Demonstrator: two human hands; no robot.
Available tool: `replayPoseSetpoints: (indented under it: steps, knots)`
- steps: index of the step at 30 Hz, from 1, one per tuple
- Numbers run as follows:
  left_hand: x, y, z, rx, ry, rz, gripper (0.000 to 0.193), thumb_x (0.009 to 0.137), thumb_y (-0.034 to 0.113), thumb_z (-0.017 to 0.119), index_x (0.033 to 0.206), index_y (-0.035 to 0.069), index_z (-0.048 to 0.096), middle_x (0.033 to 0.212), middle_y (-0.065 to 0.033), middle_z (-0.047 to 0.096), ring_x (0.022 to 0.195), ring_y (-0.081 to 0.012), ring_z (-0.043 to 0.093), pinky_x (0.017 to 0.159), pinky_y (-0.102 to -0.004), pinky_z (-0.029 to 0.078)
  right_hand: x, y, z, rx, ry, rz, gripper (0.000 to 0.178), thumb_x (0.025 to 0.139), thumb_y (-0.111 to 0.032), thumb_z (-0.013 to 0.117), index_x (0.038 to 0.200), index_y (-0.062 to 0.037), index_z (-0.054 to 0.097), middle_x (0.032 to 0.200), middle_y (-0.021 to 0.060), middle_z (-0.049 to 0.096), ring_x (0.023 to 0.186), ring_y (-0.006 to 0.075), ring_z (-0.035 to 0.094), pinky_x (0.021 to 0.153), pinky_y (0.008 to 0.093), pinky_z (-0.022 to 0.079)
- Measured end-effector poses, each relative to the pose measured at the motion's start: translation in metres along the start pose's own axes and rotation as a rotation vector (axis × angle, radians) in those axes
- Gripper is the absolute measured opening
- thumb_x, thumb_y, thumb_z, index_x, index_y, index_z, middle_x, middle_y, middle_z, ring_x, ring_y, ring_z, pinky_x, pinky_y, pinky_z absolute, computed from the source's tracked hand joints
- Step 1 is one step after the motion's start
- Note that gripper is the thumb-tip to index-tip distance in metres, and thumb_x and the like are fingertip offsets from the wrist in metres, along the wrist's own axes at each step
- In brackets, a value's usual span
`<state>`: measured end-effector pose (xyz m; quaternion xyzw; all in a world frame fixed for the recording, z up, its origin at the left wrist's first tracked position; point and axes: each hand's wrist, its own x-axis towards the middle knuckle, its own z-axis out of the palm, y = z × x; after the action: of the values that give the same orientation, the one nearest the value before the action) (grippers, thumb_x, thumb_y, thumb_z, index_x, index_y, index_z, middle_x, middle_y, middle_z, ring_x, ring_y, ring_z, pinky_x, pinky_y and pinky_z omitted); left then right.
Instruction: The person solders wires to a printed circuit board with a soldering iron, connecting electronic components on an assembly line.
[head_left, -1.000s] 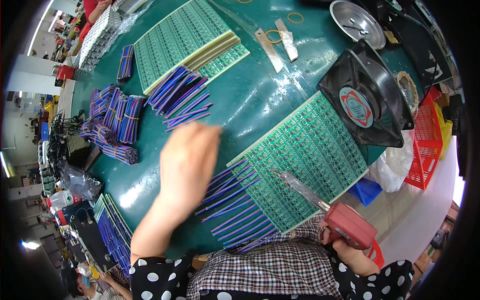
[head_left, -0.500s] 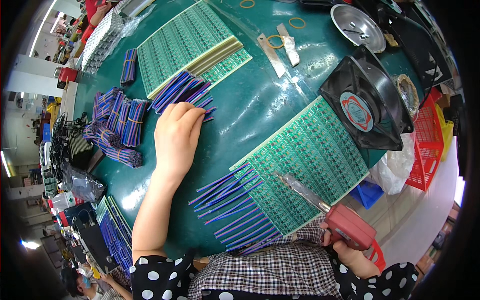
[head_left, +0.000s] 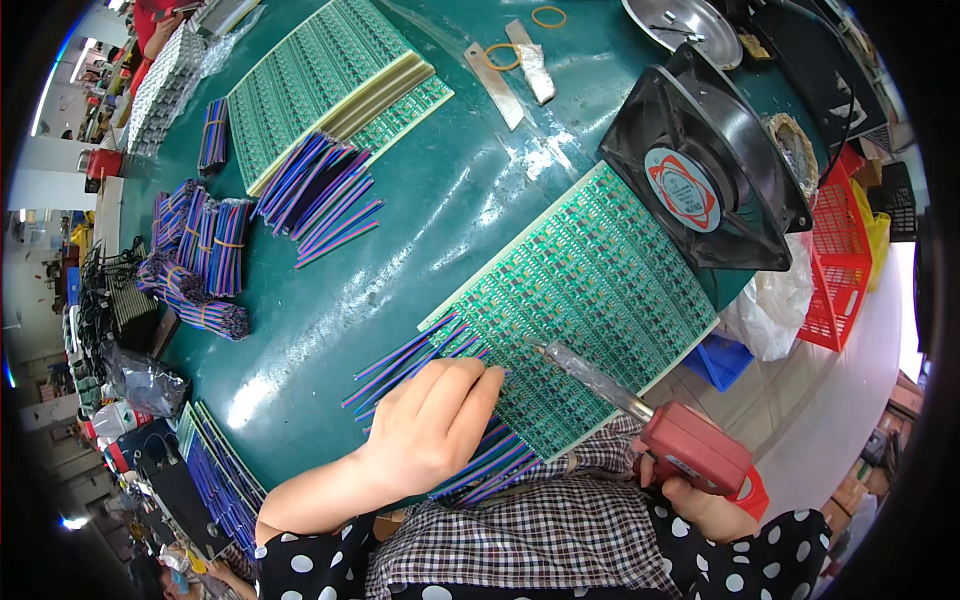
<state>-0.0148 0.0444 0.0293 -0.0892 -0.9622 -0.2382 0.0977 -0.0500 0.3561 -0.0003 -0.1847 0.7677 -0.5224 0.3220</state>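
Observation:
My left hand [head_left: 435, 415] is closed in a pinch at the near-left edge of a green circuit board panel [head_left: 590, 300]. A short blue-and-red wire seems to be in its fingertips, mostly hidden by the fingers. Beside and beneath that hand, a row of wires [head_left: 395, 362] sticks out from the board's edge over the table. My right hand [head_left: 700, 500] is wrapped round a red pistol-shaped soldering gun [head_left: 695, 447]. Its long barrel lies over the panel, the tip close to my left fingertips. A pile of loose wires [head_left: 315, 190] rests farther off on the left.
A stack of panels [head_left: 320, 85] lies at the far left, with bundled wires [head_left: 205, 240] nearer. A black fan [head_left: 700, 170] stands at the panel's far-right corner. Beyond are metal strips [head_left: 495, 90], rubber bands [head_left: 548, 16] and a steel bowl [head_left: 690, 30]. Red baskets [head_left: 840, 270] stand at the right.
My left hand has come from the loose wire pile toward me to the panel's wired edge. The right hand still holds the soldering gun over the board. The whole view has shifted slightly.

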Motion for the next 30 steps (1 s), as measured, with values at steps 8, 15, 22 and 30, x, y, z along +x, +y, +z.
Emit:
replayPoseSetpoints:
  steps: [8, 15, 22, 30]
  knots:
    - [-0.011, -0.001, 0.018, 0.397, 0.028, 0.133, 0.030, 0.065, 0.003, 0.064, 0.094, -0.006, 0.067, 0.084, -0.0100, 0.060, 0.069, -0.0205, 0.059, 0.058, -0.0278, 0.049, 0.003, -0.026, -0.005, 0.296, -0.107, 0.231, 0.066, 0.081, -0.034, 0.077, 0.127, 0.0022, 0.046, 0.103, 0.0078, 0.060, 0.091, 0.0148, 0.058, 0.082, 0.0289, 0.045]
    - [-0.011, -0.001, 0.019, 0.397, 0.038, 0.143, 0.026, 0.068, 0.000, 0.066, 0.094, -0.006, 0.067, 0.083, -0.0100, 0.059, 0.068, -0.0195, 0.059, 0.056, -0.0267, 0.049, 0.007, 0.010, 0.007, 0.236, -0.032, -0.037, 0.076, 0.073, -0.031, 0.082, 0.127, 0.0098, 0.049, 0.080, 0.0063, 0.071, 0.066, 0.0171, 0.070, 0.061, 0.0250, 0.054]
    - [-0.011, -0.001, 0.020, 0.399, 0.049, 0.139, 0.028, 0.066, 0.000, 0.066, 0.093, -0.007, 0.067, 0.081, -0.0103, 0.058, 0.068, -0.0197, 0.059, 0.057, -0.0266, 0.049, 0.007, 0.013, 0.008, 0.189, -0.028, -0.044, 0.074, 0.070, -0.033, 0.083, 0.124, 0.0086, 0.054, 0.091, 0.0109, 0.071, 0.071, 0.0204, 0.071, 0.065, 0.0275, 0.055]
    - [-0.010, -0.002, 0.017, 0.389, 0.015, 0.149, 0.030, 0.065, 0.001, 0.065, 0.094, -0.007, 0.067, 0.083, -0.0100, 0.058, 0.069, -0.0193, 0.058, 0.056, -0.0260, 0.048, 0.015, 0.012, 0.006, 0.042, -0.045, -0.184, 0.072, 0.069, -0.034, 0.084, 0.120, 0.0077, 0.056, 0.093, 0.0125, 0.071, 0.073, 0.0222, 0.071, 0.065, 0.0292, 0.056]
